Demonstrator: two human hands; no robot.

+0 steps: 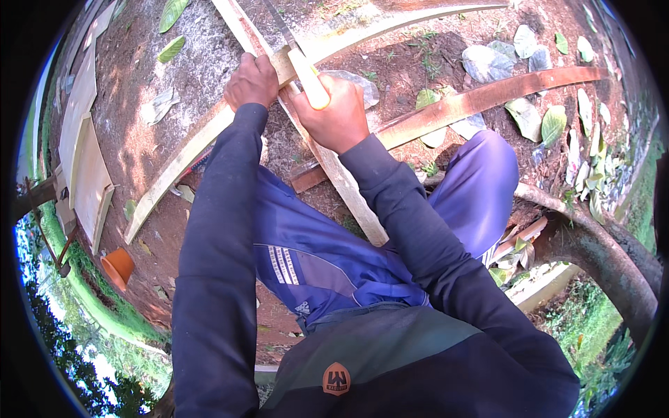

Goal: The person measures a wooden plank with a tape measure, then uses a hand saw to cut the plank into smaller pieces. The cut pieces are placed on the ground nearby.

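My right hand (pixel 334 115) is closed round the pale yellow handle (pixel 311 85) of a handsaw. Its thin dark blade (pixel 280 26) points away from me, by the spot where two lengths of wood cross. My left hand (pixel 251 82) grips the wood there, its fingers curled over the edge just left of the saw. One pale board (pixel 178 161) runs from the lower left up to the far right, bowed by the lens. Under it a narrow wooden batten (pixel 352 202) stretches from far ahead back toward my legs. The blade's contact with the wood cannot be made out.
A reddish-brown plank (pixel 481 99) lies on the soil to the right, among dry leaves (pixel 488 63). Pale panels (pixel 83 153) stand at the left, near an orange pot (pixel 118 267). A thick tree branch (pixel 592 244) curves close by on the right.
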